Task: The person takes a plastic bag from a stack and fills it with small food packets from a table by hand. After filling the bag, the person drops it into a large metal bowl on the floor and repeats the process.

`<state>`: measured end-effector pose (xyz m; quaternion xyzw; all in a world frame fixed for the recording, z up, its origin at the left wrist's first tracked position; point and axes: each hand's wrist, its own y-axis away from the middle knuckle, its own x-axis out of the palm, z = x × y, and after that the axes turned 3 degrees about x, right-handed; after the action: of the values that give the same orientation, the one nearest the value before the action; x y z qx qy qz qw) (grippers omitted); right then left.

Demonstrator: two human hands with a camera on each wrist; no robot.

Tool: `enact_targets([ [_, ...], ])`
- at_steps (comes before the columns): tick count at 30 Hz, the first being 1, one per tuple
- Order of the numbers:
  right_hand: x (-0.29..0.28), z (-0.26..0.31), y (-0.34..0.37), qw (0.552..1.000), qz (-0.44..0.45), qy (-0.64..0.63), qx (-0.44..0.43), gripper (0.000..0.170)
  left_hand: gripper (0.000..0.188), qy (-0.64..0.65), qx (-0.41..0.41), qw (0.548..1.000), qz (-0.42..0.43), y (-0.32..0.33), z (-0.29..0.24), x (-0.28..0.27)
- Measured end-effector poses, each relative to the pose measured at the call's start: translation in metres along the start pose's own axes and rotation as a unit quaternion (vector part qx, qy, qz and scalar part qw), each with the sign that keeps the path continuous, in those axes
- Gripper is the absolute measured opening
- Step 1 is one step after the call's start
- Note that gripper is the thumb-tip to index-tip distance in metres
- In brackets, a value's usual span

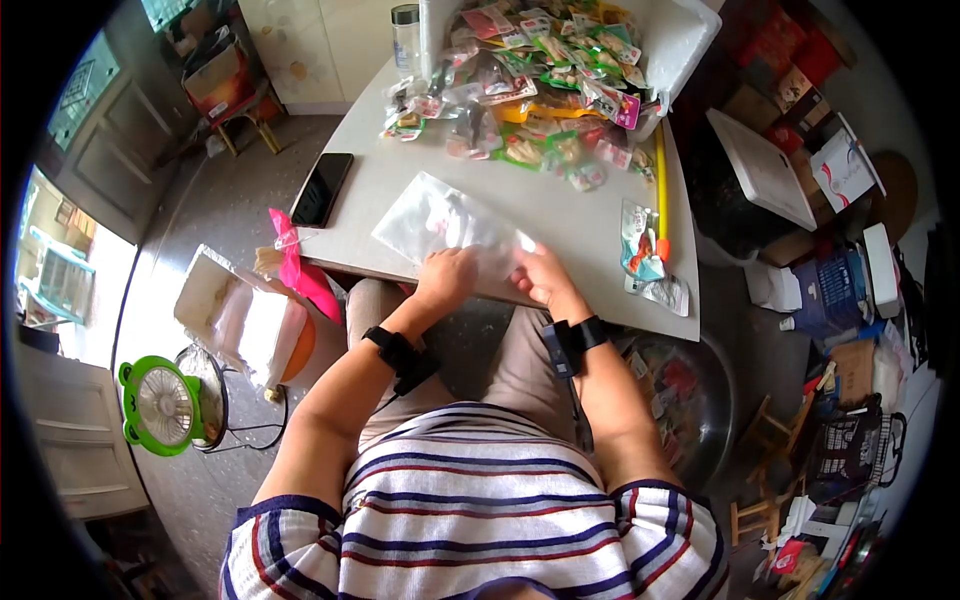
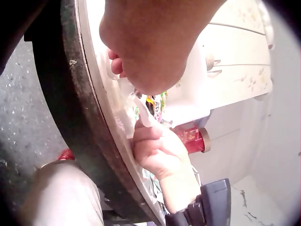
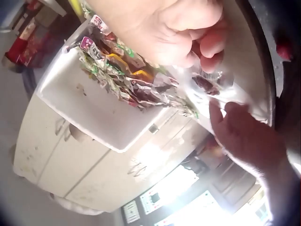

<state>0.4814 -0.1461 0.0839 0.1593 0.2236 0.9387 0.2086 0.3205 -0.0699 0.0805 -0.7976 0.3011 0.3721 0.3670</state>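
Observation:
A clear plastic bag (image 1: 440,215) lies flat over the table's front edge in the head view, shiny with glare. My left hand (image 1: 447,280) grips its near edge with curled fingers. On the bag's right corner, my right hand (image 1: 543,275) pinches the film between thumb and fingers. The right wrist view shows a small dark-red snack packet (image 3: 206,85) by the film, between the right hand (image 3: 188,28) above and the left hand (image 3: 251,132) below. Seen from the left wrist, the right hand (image 2: 157,148) holds a whitish fold of film.
A white foam box (image 1: 685,45) tips a heap of snack packets (image 1: 560,50) onto the table (image 1: 400,140). A phone (image 1: 322,190) lies at the left edge. To the right are a yellow stick (image 1: 661,185) and a teal packet (image 1: 640,240). A metal basin (image 1: 715,400) stands below.

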Motion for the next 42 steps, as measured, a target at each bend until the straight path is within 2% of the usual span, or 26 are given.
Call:
enact_targets([
  [1, 0.007, 0.004, 0.007, 0.999, 0.002, 0.041, 0.002, 0.021, 0.024, 0.006, -0.004, 1.000, 0.016, 0.000, 0.002, 0.001],
  [4, 0.009, 0.006, 0.000, 0.997, 0.068, 0.018, 0.016, 0.020, 0.025, 0.003, -0.005, 0.999, 0.042, -0.001, 0.006, 0.002],
  [5, 0.010, 0.008, 0.000, 0.999, 0.043, -0.011, 0.027, 0.019, 0.025, -0.001, -0.003, 0.999, 0.046, -0.002, 0.006, 0.003],
  [8, 0.010, 0.005, -0.015, 0.995, 0.084, 0.031, 0.042, 0.018, 0.025, 0.023, 0.019, 0.999, 0.041, -0.007, -0.002, -0.009],
  [11, 0.007, 0.006, -0.030, 0.986, 0.156, 0.061, 0.017, 0.016, 0.024, 0.030, 0.047, 0.998, 0.031, -0.011, -0.005, -0.017],
  [14, 0.028, 0.008, -0.020, 0.991, 0.033, -0.129, -0.019, 0.013, 0.022, 0.062, 0.022, 0.995, 0.073, -0.019, 0.001, -0.016],
  [15, 0.030, 0.007, -0.019, 0.992, 0.036, -0.113, -0.034, 0.012, 0.021, 0.053, 0.016, 0.997, 0.060, -0.019, 0.003, -0.015],
  [18, 0.026, 0.009, -0.021, 0.997, 0.058, -0.057, -0.006, 0.015, 0.020, 0.006, 0.022, 1.000, 0.014, -0.013, 0.013, -0.003],
  [20, 0.009, 0.017, -0.036, 0.995, 0.013, 0.090, -0.043, 0.010, 0.021, -0.051, 0.055, 0.997, -0.028, -0.009, 0.020, 0.009],
  [22, -0.005, 0.038, -0.053, 0.973, -0.040, 0.213, -0.081, 0.010, 0.018, -0.063, 0.084, 0.991, -0.087, -0.008, 0.016, 0.011],
  [23, -0.013, 0.041, -0.075, 0.952, -0.082, 0.261, -0.140, 0.012, 0.016, -0.069, 0.090, 0.988, -0.107, -0.008, 0.016, 0.013],
  [24, -0.020, 0.045, -0.098, 0.923, -0.123, 0.306, -0.199, 0.015, 0.014, -0.074, 0.096, 0.984, -0.127, -0.010, 0.017, 0.014],
  [26, -0.016, 0.071, -0.121, 0.853, -0.199, 0.424, -0.230, 0.022, 0.014, -0.067, 0.097, 0.985, -0.129, -0.011, 0.016, 0.013],
  [29, -0.006, 0.093, -0.170, 0.804, -0.196, 0.471, -0.305, 0.028, 0.016, -0.058, 0.084, 0.989, -0.109, -0.010, 0.015, 0.008],
  [32, 0.017, 0.107, -0.194, 0.783, -0.257, 0.496, -0.275, 0.036, 0.016, -0.055, 0.085, 0.988, -0.117, -0.009, 0.016, 0.008],
  [35, 0.031, 0.111, -0.219, 0.751, -0.297, 0.551, -0.209, 0.043, 0.016, -0.055, 0.080, 0.989, -0.111, -0.009, 0.014, 0.006],
  [38, 0.050, 0.121, -0.198, 0.694, -0.318, 0.617, -0.191, 0.040, 0.017, -0.055, 0.080, 0.989, -0.110, -0.009, 0.016, 0.006],
  [41, 0.056, 0.133, -0.176, 0.773, -0.250, 0.545, -0.207, 0.031, 0.017, -0.053, 0.083, 0.989, -0.113, -0.009, 0.017, 0.007],
  [42, 0.053, 0.132, -0.174, 0.819, -0.228, 0.468, -0.242, 0.028, 0.017, -0.053, 0.085, 0.988, -0.116, -0.010, 0.016, 0.007],
])
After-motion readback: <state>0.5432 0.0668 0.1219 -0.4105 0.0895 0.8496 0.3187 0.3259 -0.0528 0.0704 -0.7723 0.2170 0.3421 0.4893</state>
